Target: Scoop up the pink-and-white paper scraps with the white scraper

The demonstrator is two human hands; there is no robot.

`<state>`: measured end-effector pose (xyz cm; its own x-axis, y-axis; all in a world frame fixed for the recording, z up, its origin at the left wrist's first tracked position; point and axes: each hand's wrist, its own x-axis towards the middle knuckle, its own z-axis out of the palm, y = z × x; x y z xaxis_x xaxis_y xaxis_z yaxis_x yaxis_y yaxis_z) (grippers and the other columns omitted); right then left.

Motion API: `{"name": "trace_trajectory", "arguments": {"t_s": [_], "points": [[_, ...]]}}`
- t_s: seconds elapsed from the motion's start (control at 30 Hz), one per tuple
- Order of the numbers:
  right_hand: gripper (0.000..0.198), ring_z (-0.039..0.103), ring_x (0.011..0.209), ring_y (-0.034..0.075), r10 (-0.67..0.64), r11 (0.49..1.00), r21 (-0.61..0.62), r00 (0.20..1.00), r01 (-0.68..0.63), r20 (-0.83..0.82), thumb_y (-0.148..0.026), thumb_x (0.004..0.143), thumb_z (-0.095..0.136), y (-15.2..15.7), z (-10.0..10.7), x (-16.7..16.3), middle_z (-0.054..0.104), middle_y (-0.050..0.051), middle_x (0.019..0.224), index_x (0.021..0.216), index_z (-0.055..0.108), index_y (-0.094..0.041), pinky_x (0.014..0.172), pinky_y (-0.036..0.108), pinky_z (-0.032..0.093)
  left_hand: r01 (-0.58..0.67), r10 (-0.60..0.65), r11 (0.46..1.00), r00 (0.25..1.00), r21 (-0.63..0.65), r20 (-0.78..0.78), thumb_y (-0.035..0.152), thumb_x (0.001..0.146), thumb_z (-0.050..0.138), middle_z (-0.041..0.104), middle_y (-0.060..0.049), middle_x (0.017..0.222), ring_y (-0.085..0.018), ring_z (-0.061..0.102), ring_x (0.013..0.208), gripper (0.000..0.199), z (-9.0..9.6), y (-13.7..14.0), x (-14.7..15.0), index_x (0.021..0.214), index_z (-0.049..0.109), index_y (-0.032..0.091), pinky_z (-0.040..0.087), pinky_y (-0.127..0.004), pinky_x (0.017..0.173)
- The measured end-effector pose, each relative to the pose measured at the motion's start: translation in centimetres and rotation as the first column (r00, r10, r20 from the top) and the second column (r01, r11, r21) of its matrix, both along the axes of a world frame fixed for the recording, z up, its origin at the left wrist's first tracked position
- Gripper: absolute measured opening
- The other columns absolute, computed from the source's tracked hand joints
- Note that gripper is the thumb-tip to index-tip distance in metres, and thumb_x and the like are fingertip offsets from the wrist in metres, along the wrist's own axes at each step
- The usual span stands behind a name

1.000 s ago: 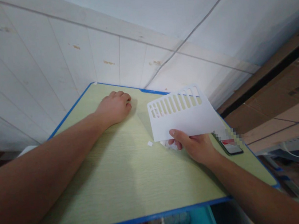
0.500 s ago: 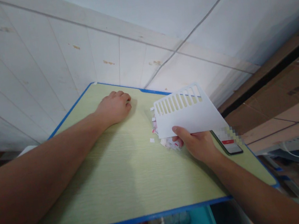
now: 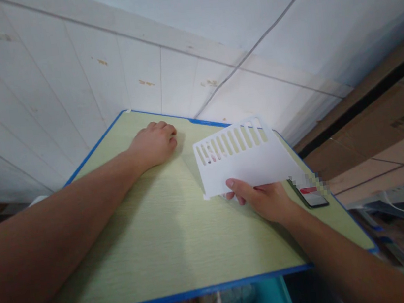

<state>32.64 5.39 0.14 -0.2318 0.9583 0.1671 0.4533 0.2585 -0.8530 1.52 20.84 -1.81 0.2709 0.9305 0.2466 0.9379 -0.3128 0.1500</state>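
Observation:
My right hand (image 3: 262,198) grips a flat white slotted sheet (image 3: 237,169) by its near edge, thumb on top. A row of long rounded slots runs along the sheet's far side. Beneath it lies a heap of small white and pink scraps (image 3: 211,151), mostly covered and glimpsed through the left slots. My left hand (image 3: 154,143) rests on the table's far left part, its fingers curled in and nothing visible in them. Close to the right wrist lies a phone (image 3: 312,196), partly under the sheet's corner.
The pale green table (image 3: 145,258) has a blue edge and stands against a white panelled wall (image 3: 104,85). A grey cable (image 3: 258,42) runs down that wall. Cardboard boxes (image 3: 377,123) are stacked at the right, and a teal bin (image 3: 270,301) sits below the front edge.
My right hand has shifted the slotted sheet slightly left and towards me, so it covers most of the scraps. My left hand has stayed in place.

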Motion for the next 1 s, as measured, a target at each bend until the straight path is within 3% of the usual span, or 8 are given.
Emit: {"name": "trace_trajectory", "arguments": {"t_s": [0.13,0.23,0.33,0.73,1.0], "points": [[0.037,0.076,0.061,0.022,0.142,0.986,-0.081,0.989,-0.144,-0.028,-0.049,0.102,0.09,-0.4,1.2,0.5,0.083,0.006,0.07,0.074,0.083,-0.025,0.058,0.032,0.064,-0.018,0.018,1.0,1.0,-0.003,0.004,0.036,0.118,0.046,0.082,-0.019,0.167,-0.041,0.071,0.157,0.057,0.1,-0.2,0.1,0.158,0.085,0.021,0.058,-0.057,0.135],[0.03,0.079,0.063,0.022,0.28,0.94,-0.18,0.956,-0.291,-0.085,-0.044,0.101,0.092,-0.6,2.1,0.9,0.085,0.006,0.073,0.079,0.084,-0.025,0.058,0.031,0.067,-0.017,0.017,1.0,1.0,-0.021,-0.005,0.037,0.119,0.044,0.08,-0.019,0.169,-0.04,0.07,0.159,0.058,0.2,-0.1,0.1,0.158,0.083,0.019,0.056,-0.055,0.137],[0.019,0.083,0.067,0.023,0.323,0.898,-0.266,0.936,-0.349,-0.139,-0.041,0.099,0.096,-0.8,2.5,1.2,0.089,0.005,0.081,0.091,0.088,-0.025,0.059,0.032,0.071,-0.014,0.014,1.0,1.0,-0.022,-0.004,0.038,0.119,0.044,0.08,-0.018,0.167,-0.04,0.068,0.16,0.058,0.1,0.1,0.0,0.159,0.082,0.02,0.054,-0.055,0.139],[0.019,0.082,0.064,0.02,0.367,0.841,-0.342,0.906,-0.42,-0.211,-0.038,0.098,0.098,-1.0,2.1,1.3,0.09,0.005,0.085,0.099,0.088,-0.022,0.058,0.027,0.071,-0.023,0.022,0.999,1.0,-0.027,-0.009,0.039,0.119,0.046,0.08,-0.017,0.168,-0.039,0.069,0.162,0.057,0.2,0.3,0.0,0.159,0.082,0.021,0.054,-0.052,0.139],[0.026,0.083,0.065,0.022,0.313,0.891,-0.296,0.938,-0.345,-0.151,-0.046,0.098,0.101,-1.6,1.9,1.7,0.089,0.005,0.081,0.093,0.087,-0.024,0.059,0.031,0.074,-0.019,0.019,1.0,1.0,-0.013,-0.009,0.042,0.118,0.047,0.08,-0.017,0.17,-0.039,0.069,0.162,0.06,-0.3,0.9,-0.4,0.161,0.083,0.021,0.054,-0.052,0.138]]}}
